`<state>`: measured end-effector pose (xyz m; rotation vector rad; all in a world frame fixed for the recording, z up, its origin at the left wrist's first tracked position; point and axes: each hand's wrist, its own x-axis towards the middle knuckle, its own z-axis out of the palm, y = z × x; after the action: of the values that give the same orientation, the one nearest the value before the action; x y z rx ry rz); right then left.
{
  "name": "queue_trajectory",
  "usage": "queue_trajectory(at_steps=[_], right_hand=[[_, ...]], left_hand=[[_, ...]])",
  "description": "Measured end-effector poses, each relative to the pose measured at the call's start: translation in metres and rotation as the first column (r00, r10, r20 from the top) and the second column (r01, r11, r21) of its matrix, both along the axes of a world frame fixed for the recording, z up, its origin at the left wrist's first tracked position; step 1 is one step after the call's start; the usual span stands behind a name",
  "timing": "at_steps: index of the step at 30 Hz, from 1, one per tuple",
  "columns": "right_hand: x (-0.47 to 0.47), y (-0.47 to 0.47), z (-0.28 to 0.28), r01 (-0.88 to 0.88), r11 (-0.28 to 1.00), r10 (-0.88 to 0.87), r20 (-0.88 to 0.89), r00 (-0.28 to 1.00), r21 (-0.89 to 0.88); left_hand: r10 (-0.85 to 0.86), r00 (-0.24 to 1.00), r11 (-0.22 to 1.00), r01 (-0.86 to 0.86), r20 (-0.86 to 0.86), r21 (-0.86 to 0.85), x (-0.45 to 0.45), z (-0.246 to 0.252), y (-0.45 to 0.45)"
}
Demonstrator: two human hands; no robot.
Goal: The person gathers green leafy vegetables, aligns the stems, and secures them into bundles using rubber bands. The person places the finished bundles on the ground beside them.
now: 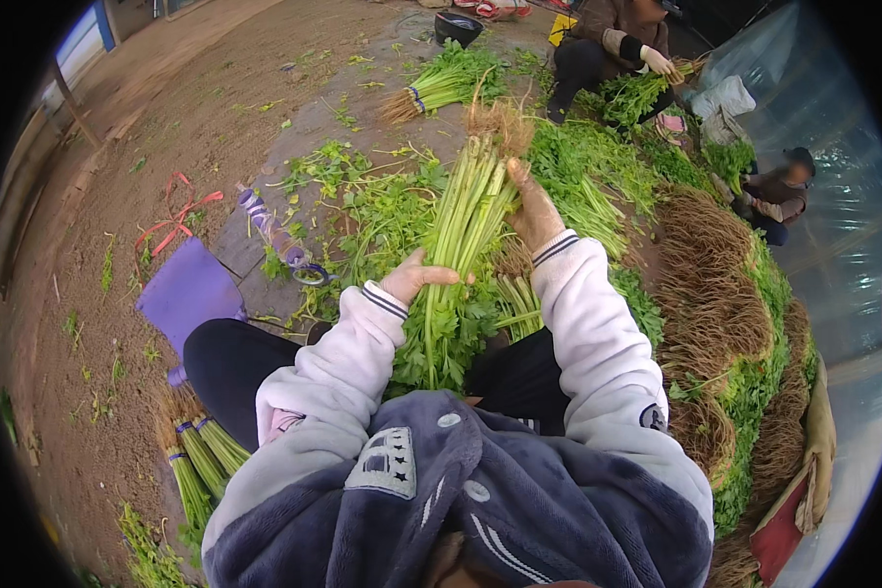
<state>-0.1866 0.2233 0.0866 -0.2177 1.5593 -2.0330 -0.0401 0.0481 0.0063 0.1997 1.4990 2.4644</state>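
A bunch of celery [470, 206] is held in front of me, its brown roots pointing away and its leaves towards my lap. My left hand [419, 276] is wrapped around the lower stalks near the leaves, thumb across them. My right hand [535, 207] grips the same bunch higher up, close to the roots, on its right side. Beneath my right forearm more celery stalks [518, 298] with roots lie on the ground. To the left are a roll of purple tape [268, 220] and a purple sheet [193, 290].
Tied celery bunches [204, 448] lie at the lower left; another tied bunch [437, 87] lies ahead. Rooted celery is piled in a long heap [705, 287] on the right, beside plastic sheeting [845, 294]. One person [617, 51] handles celery ahead; another person [779, 191] crouches at right.
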Motion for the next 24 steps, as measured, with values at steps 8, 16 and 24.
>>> queue_trajectory(at_steps=[8,16,24], right_hand=[[0.014,0.000,0.008,0.299,0.953,-0.223,-0.533,0.816,0.058],[0.017,0.014,-0.007,0.315,0.803,0.256,-0.769,0.586,0.507],[0.007,0.015,-0.010,0.427,0.822,0.147,-0.864,0.482,0.378]], left_hand=[[-0.011,0.995,0.998,0.006,0.096,0.056,-0.005,-0.016,-0.001],[0.027,0.984,0.992,-0.048,0.177,0.115,-0.007,-0.022,-0.001],[0.028,0.990,0.996,-0.039,0.136,0.080,-0.011,-0.028,-0.001]])
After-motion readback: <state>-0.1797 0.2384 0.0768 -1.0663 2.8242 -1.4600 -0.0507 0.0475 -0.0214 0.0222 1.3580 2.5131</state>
